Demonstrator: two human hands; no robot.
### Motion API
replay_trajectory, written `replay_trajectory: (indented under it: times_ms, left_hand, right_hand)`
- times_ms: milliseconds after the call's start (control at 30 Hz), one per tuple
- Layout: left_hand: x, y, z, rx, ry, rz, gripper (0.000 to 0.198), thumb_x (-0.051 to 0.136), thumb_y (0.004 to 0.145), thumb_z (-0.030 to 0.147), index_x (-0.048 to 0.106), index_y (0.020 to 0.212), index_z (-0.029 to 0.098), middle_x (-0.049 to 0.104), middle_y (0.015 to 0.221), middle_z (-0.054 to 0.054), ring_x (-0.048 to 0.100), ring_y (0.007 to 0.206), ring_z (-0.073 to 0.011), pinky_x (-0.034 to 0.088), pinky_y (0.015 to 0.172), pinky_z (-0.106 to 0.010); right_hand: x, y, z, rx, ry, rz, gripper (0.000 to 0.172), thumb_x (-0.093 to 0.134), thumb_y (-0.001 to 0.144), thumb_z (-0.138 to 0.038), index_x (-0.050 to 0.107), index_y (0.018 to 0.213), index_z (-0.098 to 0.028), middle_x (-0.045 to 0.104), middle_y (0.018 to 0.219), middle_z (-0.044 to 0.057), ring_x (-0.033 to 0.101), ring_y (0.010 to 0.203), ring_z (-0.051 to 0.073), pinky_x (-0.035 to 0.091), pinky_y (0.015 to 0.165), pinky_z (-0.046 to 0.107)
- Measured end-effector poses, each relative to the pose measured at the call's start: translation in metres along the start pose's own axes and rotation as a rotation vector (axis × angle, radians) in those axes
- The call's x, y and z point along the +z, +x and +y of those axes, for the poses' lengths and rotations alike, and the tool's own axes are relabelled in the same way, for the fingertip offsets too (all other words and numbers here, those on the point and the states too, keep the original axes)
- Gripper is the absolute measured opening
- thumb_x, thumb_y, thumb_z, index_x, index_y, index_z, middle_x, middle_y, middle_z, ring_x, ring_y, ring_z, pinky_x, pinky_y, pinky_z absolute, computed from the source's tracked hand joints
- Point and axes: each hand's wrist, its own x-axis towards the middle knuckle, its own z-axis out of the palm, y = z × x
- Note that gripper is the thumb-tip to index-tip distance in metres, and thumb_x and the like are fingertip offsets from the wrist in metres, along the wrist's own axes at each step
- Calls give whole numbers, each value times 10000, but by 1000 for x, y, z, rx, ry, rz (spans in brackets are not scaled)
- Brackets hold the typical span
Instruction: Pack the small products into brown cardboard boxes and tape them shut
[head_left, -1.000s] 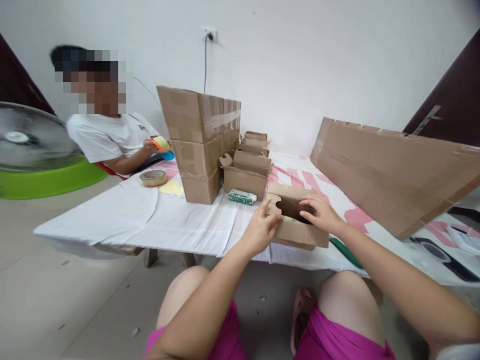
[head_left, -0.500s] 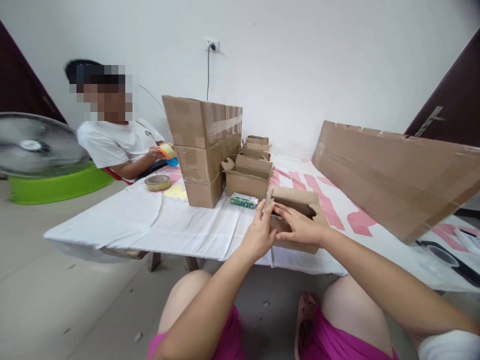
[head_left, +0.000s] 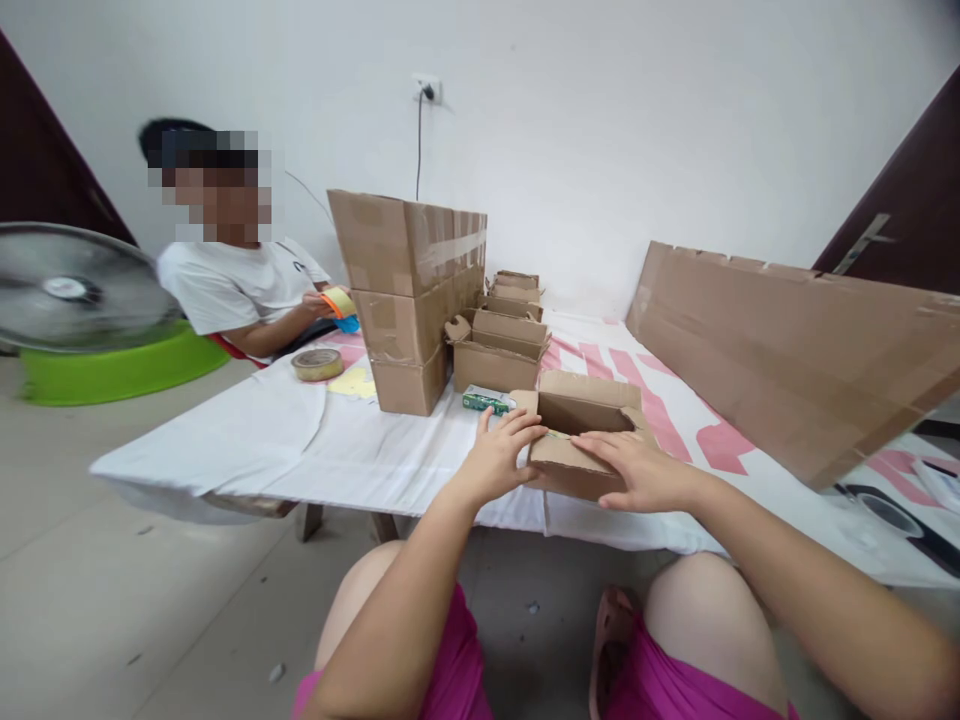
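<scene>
Relative to 1.0 s ago, the right hand [head_left: 637, 472] has been moved from the right end of the opening of the cardboard box [head_left: 574, 483] to its near edge; at 0.5 s ago it had been brought close against the left hand [head_left: 499, 455], and the two are now parted. The left hand has been shifted leftward, and the green carton [head_left: 480, 399], previously uncovered, is now partly overlapped by its fingers. The left end flap [head_left: 525, 402], earlier seen turned toward the opening, is now tilted outward.
</scene>
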Motion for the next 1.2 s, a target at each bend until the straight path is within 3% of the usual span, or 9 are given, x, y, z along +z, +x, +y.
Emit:
replay_trajectory:
  times_ms: [167,233,300,400,567,800,933,1067,1200]
  left_hand:
    - [15,9,-1,-41,-82,144,204,560,852,276,659,1030,279,617,1207,-27,476,1195,-222,299,1039,-441]
    - [23,13,0,-94,-108,244,150,543,864,291,684,854,243,653,1093,-26,509,1107,-216,345,989,-422]
    - [31,18,1,-150,-129,326,232,530,869,307,652,698,209,663,990,-35,525,1021,-214,377,937,-411]
    - [39,24,2,-195,-145,385,281,528,860,313,606,616,195,654,929,-40,525,949,-211,395,891,-404]
    - [43,30,0,-217,-148,395,263,531,847,316,604,625,195,644,913,-41,525,918,-212,397,878,-405]
    - [48,32,-5,-155,-202,397,244,483,873,321,610,715,185,615,1014,-71,532,1014,-219,416,932,-409]
    - [54,32,-4,-112,-317,376,273,391,924,324,616,980,180,533,1256,-101,471,1212,-213,377,1040,-401]
    - [62,28,-2,-153,-327,327,383,346,941,335,478,1270,189,438,1407,-113,365,1338,-225,293,1115,-440]
    - [65,21,-3,-207,-366,278,529,420,909,344,314,1408,204,394,1455,-109,312,1380,-221,270,1134,-437]
  right_hand:
    - [-14,-39,30,201,-145,212,467,630,751,-428,607,1186,-260,685,1033,79,584,1037,290,254,1043,554]
    - [-14,-47,42,303,-112,297,397,593,777,-469,647,1104,-251,695,987,73,610,973,279,341,991,531]
    - [-8,-51,53,389,18,380,359,555,800,-490,663,1039,-245,700,960,58,631,871,245,463,853,443]
    - [9,-49,67,507,285,572,387,568,778,-513,649,1008,-213,690,821,31,619,701,195,503,652,343]
    - [44,-39,77,548,421,790,413,527,808,-534,627,990,-176,654,736,21,589,658,171,486,624,311]
    - [69,-38,69,549,214,980,390,391,901,-476,576,1099,-196,630,1014,109,571,921,243,471,827,416]
    - [96,-37,62,543,111,1046,386,362,910,-431,509,1173,-189,588,1063,135,537,1016,270,445,895,464]
    - [126,-33,54,526,64,1070,508,383,903,-407,338,1344,-159,503,1240,194,474,1171,306,395,968,528]
    - [132,-33,49,511,109,1059,553,394,903,-404,281,1391,-170,469,1312,194,455,1217,309,390,985,537]
